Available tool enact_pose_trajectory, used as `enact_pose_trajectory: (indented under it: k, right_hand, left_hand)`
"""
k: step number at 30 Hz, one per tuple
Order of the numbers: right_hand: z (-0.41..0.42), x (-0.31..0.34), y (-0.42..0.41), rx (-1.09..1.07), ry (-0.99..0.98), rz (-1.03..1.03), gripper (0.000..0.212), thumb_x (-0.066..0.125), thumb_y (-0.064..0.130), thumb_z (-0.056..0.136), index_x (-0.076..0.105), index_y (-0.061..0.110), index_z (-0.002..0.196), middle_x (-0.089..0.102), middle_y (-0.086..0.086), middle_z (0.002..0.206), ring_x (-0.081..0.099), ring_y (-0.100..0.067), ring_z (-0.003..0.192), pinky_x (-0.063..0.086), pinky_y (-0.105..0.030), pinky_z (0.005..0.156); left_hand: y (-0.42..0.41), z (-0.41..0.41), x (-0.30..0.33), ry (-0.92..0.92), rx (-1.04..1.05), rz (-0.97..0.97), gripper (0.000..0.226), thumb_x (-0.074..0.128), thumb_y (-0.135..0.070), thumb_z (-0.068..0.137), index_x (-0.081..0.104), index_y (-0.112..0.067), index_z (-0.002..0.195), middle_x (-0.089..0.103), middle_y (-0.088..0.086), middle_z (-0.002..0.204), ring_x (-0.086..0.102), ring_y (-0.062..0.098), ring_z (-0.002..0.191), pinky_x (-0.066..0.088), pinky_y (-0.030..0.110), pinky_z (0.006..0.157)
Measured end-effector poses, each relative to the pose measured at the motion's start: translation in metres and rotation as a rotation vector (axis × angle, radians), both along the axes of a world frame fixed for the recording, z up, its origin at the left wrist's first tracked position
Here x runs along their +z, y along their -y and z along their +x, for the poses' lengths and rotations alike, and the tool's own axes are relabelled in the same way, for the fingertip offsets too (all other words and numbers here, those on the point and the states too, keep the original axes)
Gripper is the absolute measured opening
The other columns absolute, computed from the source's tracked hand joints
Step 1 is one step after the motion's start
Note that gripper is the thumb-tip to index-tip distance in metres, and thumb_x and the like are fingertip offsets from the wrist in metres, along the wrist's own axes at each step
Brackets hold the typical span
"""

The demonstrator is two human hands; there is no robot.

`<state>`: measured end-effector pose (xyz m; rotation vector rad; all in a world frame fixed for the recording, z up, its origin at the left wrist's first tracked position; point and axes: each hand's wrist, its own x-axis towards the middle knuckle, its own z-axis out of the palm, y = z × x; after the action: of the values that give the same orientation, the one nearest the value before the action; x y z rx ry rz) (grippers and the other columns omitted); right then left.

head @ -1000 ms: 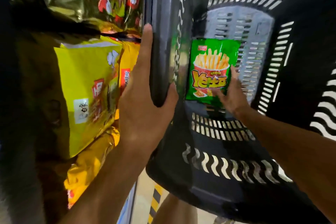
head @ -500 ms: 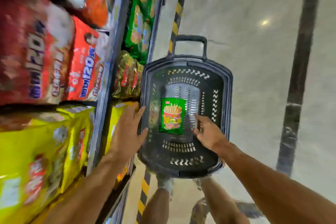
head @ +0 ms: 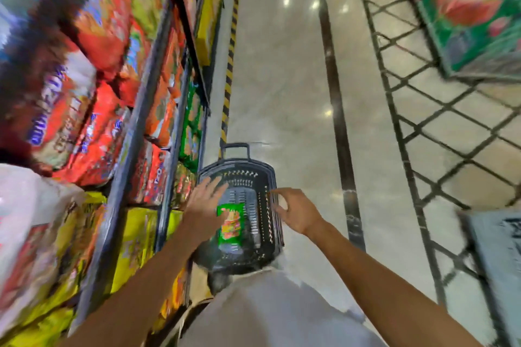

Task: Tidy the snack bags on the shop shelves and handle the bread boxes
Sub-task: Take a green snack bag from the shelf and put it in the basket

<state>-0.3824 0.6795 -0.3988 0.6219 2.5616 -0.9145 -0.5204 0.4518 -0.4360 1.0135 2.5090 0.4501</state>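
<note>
A green snack bag (head: 231, 227) with fries pictured on it lies on the bottom of a black plastic shopping basket (head: 267, 177) that stands on the floor beside the shelves. My left hand (head: 204, 207) hovers above the basket's left side with its fingers spread and straight, holding nothing. Over the basket's right rim, my right hand (head: 296, 210) hangs with loosely curled fingers, also holding nothing. Red, orange and yellow snack bags (head: 93, 132) fill the shelves on the left. The picture is blurred by motion.
The shelf unit's dark edge (head: 172, 155) runs along the left, with a yellow-black striped strip (head: 229, 65) at its foot. A glossy tiled aisle (head: 282, 93) opens ahead. A green display (head: 473, 14) stands at the far right, and a grey box (head: 499, 248) at the right edge.
My view has risen far above the basket. My left hand has let go of the basket's rim and lifted; my right hand has drawn back from the green bag.
</note>
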Motion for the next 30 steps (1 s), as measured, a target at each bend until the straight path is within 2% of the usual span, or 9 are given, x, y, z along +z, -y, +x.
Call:
enact_pose_trajectory:
  k: [2,4,8,12,15,20,22,25,30]
  right_hand:
    - [0.011,0.011,-0.003,-0.027,0.007,0.021,0.041,0.064,0.024,0.1,0.062,0.014,0.141,0.062,-0.011,0.143,0.055,-0.031,0.132,0.036,-0.03,0.108]
    - [0.019,0.018,-0.009,-0.045,0.011,0.054,0.046,0.063,0.029,0.102,0.057,0.015,0.145,0.057,-0.008,0.149,0.051,-0.028,0.137,0.033,-0.027,0.112]
    - [0.016,0.034,-0.023,0.037,-0.009,0.09,0.046,0.063,0.029,0.102,0.057,0.017,0.145,0.057,-0.009,0.149,0.051,-0.028,0.137,0.034,-0.029,0.111]
    - [-0.011,0.041,-0.04,0.184,-0.073,0.112,0.045,0.064,0.031,0.1,0.06,0.018,0.143,0.061,-0.006,0.145,0.054,-0.027,0.134,0.039,-0.032,0.109]
    - [-0.041,0.047,-0.048,0.344,-0.124,0.097,0.048,0.064,0.033,0.099,0.058,0.017,0.145,0.059,-0.006,0.147,0.052,-0.028,0.137,0.038,-0.033,0.112]
    - [-0.07,0.065,-0.032,0.624,-0.224,0.073,0.052,0.061,0.038,0.102,0.05,0.022,0.151,0.053,-0.004,0.152,0.045,-0.026,0.143,0.038,-0.037,0.116]
    - [-0.073,0.072,-0.015,0.732,-0.258,0.053,0.053,0.06,0.038,0.103,0.048,0.021,0.152,0.051,-0.004,0.154,0.041,-0.025,0.145,0.035,-0.038,0.118]
    - [-0.069,0.086,0.017,0.891,-0.321,0.006,0.053,0.061,0.036,0.103,0.048,0.02,0.152,0.051,-0.004,0.153,0.041,-0.025,0.145,0.036,-0.037,0.117]
    - [-0.038,0.113,0.092,1.172,-0.412,-0.017,0.059,0.06,0.034,0.103,0.041,0.017,0.156,0.047,-0.008,0.156,0.037,-0.027,0.147,0.033,-0.04,0.119]
  left_hand:
    - [-0.006,0.006,0.008,0.017,-0.063,-0.059,0.071,0.053,-0.049,0.094,0.039,-0.021,0.158,0.025,0.003,0.168,0.018,0.028,0.157,0.011,0.044,0.127]
    - [-0.011,0.011,0.018,0.012,-0.094,-0.052,0.071,0.056,-0.047,0.1,0.028,-0.024,0.162,0.015,0.0,0.171,0.006,0.024,0.159,0.003,0.041,0.127]
    - [-0.016,0.015,0.036,-0.027,-0.109,-0.047,0.075,0.047,-0.055,0.095,0.034,-0.021,0.16,0.023,0.003,0.169,0.015,0.029,0.158,0.008,0.042,0.127]
    - [-0.016,0.02,0.062,-0.067,-0.026,-0.102,0.078,0.04,-0.058,0.093,0.028,-0.024,0.162,0.015,-0.001,0.171,0.008,0.026,0.159,0.003,0.043,0.129]
    - [-0.009,0.033,0.082,-0.097,0.097,-0.124,0.076,0.041,-0.056,0.092,0.031,-0.022,0.161,0.02,0.001,0.17,0.012,0.028,0.158,0.009,0.046,0.129]
    - [0.024,0.078,0.093,-0.207,0.332,-0.172,0.068,0.054,-0.052,0.089,0.054,-0.018,0.148,0.048,0.009,0.157,0.042,0.036,0.146,0.03,0.049,0.122]
    - [0.039,0.103,0.102,-0.224,0.422,-0.207,0.067,0.055,-0.052,0.089,0.057,-0.015,0.145,0.053,0.012,0.152,0.049,0.04,0.14,0.041,0.057,0.114]
    - [0.061,0.145,0.122,-0.229,0.566,-0.242,0.068,0.045,-0.055,0.092,0.054,-0.016,0.147,0.052,0.011,0.153,0.049,0.041,0.14,0.043,0.062,0.111]
    - [0.103,0.229,0.144,-0.261,0.754,-0.364,0.066,0.066,-0.049,0.083,0.06,-0.018,0.142,0.059,0.012,0.146,0.056,0.04,0.134,0.047,0.06,0.107]
